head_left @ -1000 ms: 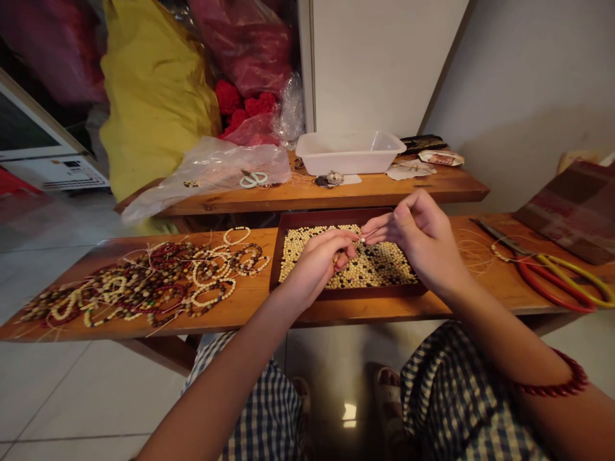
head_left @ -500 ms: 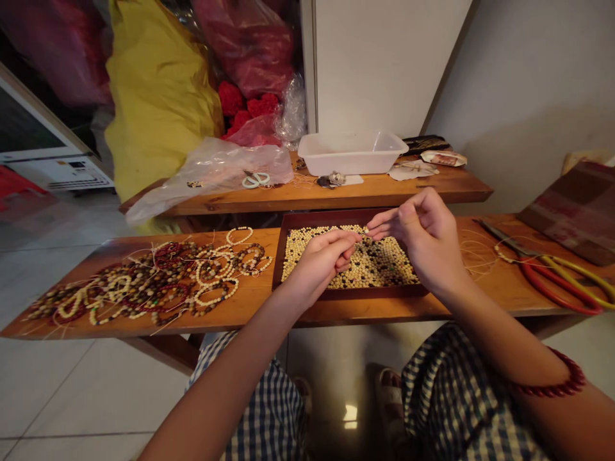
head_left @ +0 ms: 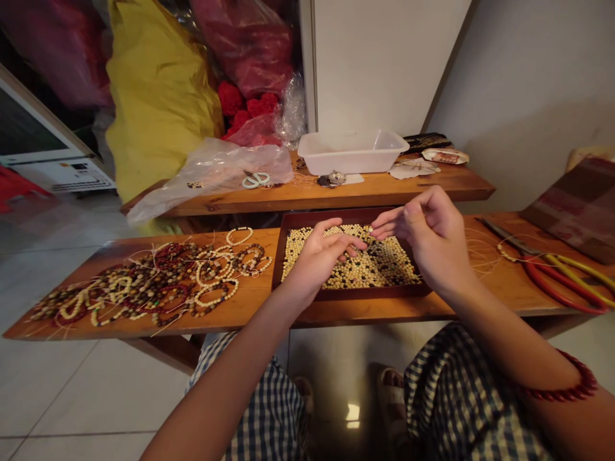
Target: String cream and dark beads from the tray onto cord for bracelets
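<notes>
A dark red tray (head_left: 353,293) full of small cream and dark beads (head_left: 358,272) lies on the wooden bench. Over its left part is my left hand (head_left: 321,251), its fingers spread; no object can be made out in them. My right hand (head_left: 425,224) hovers above the tray's right side, the fingers bent towards the left hand. A tiny pale bead (head_left: 370,230) shows at its fingertips. The two hands are apart. A heap of beaded bracelets (head_left: 158,282) covers the bench's left part.
Pliers with red and yellow handles (head_left: 562,275) and thin cord (head_left: 480,253) lie to the right, near a brown box (head_left: 576,208). The rear bench (head_left: 216,203) bears a white plastic container (head_left: 353,153), light-handled scissors (head_left: 255,180) and a clear plastic bag (head_left: 230,163).
My left hand has opened, its index finger lifting away from the others. My right hand has shifted slightly to the right, and the gap between the hands is wider.
</notes>
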The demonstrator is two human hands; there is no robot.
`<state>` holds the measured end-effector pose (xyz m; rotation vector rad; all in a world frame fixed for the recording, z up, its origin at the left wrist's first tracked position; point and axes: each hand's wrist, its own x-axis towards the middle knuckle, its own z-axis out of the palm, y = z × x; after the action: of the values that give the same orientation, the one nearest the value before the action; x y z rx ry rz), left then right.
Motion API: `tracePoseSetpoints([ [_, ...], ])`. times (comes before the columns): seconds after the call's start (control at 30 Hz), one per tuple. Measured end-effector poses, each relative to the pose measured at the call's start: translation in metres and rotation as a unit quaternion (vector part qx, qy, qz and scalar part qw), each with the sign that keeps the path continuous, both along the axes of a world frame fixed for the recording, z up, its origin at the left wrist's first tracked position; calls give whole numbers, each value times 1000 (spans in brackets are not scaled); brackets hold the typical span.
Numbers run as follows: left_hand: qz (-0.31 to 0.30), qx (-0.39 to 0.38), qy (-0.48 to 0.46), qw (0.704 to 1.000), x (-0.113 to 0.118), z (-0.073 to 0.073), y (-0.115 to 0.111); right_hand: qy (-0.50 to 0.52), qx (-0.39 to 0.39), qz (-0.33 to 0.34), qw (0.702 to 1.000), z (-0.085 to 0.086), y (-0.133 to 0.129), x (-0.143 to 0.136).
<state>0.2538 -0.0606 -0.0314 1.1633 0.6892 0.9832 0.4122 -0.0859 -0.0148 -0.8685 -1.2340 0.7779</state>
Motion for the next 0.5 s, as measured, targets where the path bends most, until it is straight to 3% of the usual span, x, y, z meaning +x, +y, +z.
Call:
tracePoseSetpoints([
  [0.1,23,57,34,997,-1,2,-1,1,3,0,1000,0,-1,1],
  [0.2,23,63,42,997,-2,4,-1,-7,2,2,1000,0,-1,0],
  [0.5,-32,-125,-107,986,-3,5,1,-70,38,-10,997,-3,-4,-15],
])
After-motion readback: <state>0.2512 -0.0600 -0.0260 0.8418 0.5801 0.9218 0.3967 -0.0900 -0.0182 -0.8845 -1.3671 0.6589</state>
